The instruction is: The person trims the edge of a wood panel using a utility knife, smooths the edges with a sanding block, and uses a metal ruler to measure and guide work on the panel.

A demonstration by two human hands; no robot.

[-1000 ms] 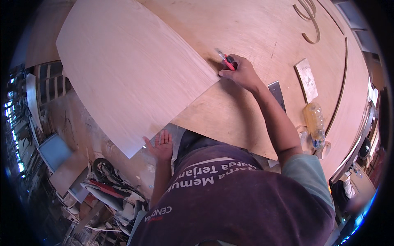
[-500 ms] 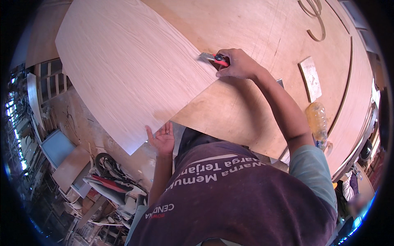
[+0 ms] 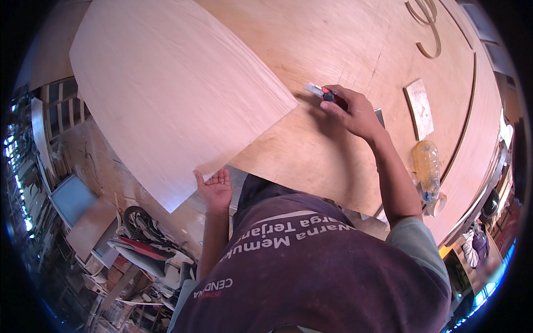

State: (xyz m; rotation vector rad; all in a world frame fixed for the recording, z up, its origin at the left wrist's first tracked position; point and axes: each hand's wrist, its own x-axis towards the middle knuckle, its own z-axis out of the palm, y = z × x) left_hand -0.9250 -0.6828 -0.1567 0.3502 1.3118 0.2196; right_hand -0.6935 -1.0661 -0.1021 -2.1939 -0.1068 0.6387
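Note:
In my right hand (image 3: pixel 355 114) is a utility knife (image 3: pixel 331 96) with a red and black handle. Its blade points up and left, above the bench and clear of the wood-grain sheet (image 3: pixel 172 105). That pale sheet lies partly on the bench, and its left side juts out beyond the bench edge. My left hand (image 3: pixel 215 190) is palm up at the sheet's near edge, fingers spread. Its thumb overlaps the sheet's edge; how firmly it touches cannot be made out.
The wooden bench (image 3: pixel 333 44) carries a curled strip (image 3: pixel 432 33), a whitish offcut (image 3: pixel 419 108) and a clear plastic bottle (image 3: pixel 426 166) lying along its right side. On the lower left a motorbike (image 3: pixel 141 244) stands among boards and scrap.
My right hand has drawn the knife off the sheet's edge, moving right and slightly nearer. The left hand stays at the near edge, almost unmoved.

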